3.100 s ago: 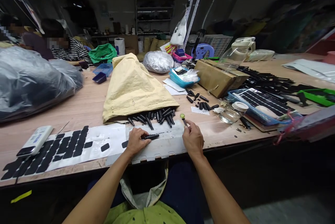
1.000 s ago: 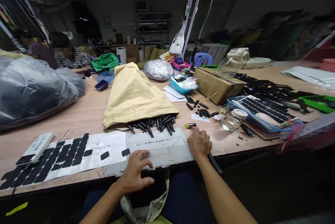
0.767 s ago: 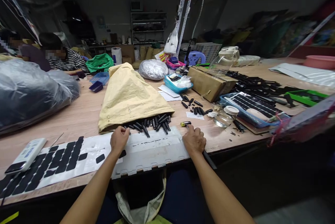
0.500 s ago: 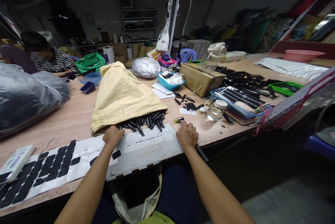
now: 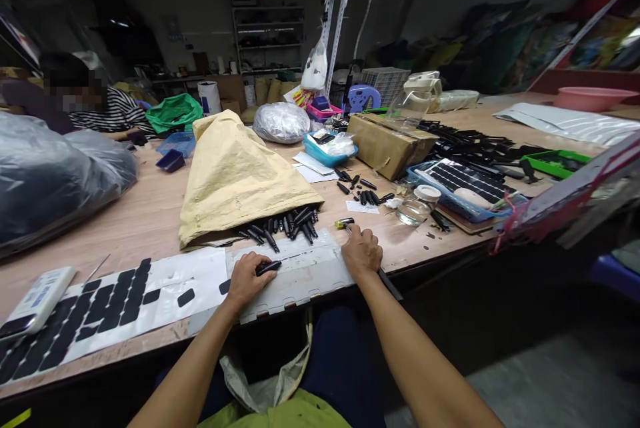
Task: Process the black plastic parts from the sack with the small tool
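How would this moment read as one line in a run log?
left hand: holds black piece over grey board | right hand: grips yellow-ended tool | black parts: heaped at mouth of cream sack

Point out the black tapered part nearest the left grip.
The black tapered part in the left grip, over the grey board; the others lie at the yellow sack's mouth or farther right.

The counter (image 5: 154, 198) is moderately lit, with soft shadows, while the far room sinks into gloom. Glare streaks the plastic bag (image 5: 55, 168) and glass jar (image 5: 414, 210). The wide view stretches and smears toward its edges; distant shelves (image 5: 270, 38) look soft.
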Action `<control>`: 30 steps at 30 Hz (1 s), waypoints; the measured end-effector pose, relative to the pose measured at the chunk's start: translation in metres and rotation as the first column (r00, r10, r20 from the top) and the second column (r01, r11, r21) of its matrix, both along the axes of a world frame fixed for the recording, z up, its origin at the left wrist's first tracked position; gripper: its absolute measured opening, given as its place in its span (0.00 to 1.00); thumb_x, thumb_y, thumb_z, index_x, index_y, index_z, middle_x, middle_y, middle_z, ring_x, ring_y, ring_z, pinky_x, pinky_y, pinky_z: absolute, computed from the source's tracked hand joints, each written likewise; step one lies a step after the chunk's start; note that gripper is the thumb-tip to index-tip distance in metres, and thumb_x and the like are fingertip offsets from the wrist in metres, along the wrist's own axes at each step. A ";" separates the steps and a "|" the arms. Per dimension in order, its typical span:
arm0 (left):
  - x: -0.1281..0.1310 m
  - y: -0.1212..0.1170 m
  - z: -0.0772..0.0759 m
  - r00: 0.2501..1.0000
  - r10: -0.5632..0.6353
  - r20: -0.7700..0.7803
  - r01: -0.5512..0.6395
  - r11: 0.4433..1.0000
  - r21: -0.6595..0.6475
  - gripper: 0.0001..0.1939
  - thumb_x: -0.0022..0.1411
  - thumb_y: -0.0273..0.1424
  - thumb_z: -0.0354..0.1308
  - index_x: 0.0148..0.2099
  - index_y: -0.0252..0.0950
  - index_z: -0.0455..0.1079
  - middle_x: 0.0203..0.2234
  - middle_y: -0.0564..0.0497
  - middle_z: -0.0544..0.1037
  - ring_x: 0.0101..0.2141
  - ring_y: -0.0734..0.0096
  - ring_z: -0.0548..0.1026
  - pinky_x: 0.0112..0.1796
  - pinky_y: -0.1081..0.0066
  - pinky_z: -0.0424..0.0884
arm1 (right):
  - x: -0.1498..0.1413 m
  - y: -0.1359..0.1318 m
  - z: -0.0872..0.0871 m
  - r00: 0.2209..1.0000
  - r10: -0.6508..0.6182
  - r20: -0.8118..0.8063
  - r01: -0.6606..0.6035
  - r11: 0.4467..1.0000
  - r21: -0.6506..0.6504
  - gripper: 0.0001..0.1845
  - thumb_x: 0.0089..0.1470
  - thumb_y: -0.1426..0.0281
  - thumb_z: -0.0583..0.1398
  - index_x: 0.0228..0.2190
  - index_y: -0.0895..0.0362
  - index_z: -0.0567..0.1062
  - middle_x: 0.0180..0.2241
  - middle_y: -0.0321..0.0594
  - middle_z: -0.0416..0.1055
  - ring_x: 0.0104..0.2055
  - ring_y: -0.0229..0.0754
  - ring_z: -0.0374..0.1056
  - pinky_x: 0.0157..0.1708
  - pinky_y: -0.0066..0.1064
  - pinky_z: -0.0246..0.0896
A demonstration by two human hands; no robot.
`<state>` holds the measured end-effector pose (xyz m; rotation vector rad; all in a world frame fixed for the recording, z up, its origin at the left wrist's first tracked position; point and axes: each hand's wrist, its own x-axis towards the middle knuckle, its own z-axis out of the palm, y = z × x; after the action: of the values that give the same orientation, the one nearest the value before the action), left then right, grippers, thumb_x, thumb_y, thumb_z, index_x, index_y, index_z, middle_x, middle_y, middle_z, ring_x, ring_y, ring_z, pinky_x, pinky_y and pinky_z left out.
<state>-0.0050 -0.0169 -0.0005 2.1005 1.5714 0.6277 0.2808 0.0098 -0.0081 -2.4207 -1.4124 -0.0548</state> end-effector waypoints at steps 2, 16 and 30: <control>-0.002 0.001 -0.001 1.000 0.020 0.025 -0.020 1.000 0.000 0.08 0.56 0.36 0.62 0.38 0.38 0.74 0.32 0.50 0.75 0.37 0.63 0.70 0.40 0.65 0.64 | -0.001 -0.003 0.009 0.995 0.022 -0.095 -0.021 1.000 0.009 0.22 0.59 0.74 0.51 0.52 0.54 0.73 0.43 0.50 0.69 0.44 0.47 0.64 0.38 0.35 0.57; 0.002 0.002 -0.005 0.994 0.085 0.070 -0.084 0.996 -0.019 0.05 0.53 0.32 0.65 0.34 0.38 0.74 0.30 0.53 0.74 0.37 0.66 0.70 0.39 0.68 0.62 | -0.119 -0.079 0.013 0.570 0.722 -0.392 -0.556 0.690 0.464 0.20 0.60 0.72 0.50 0.50 0.55 0.74 0.42 0.43 0.75 0.45 0.42 0.70 0.48 0.35 0.65; 0.004 0.000 -0.007 0.989 0.109 0.096 -0.107 0.994 -0.027 0.06 0.52 0.31 0.65 0.34 0.39 0.74 0.33 0.53 0.75 0.39 0.65 0.71 0.41 0.66 0.63 | -0.107 -0.080 0.006 0.650 0.678 -0.343 -0.574 0.734 0.363 0.21 0.61 0.73 0.49 0.51 0.53 0.73 0.42 0.41 0.73 0.45 0.41 0.69 0.47 0.32 0.65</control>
<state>-0.0014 -0.0165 -0.0072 1.9486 1.6381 0.7357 0.1741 -0.0702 -0.0017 -1.4908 -1.8015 0.4725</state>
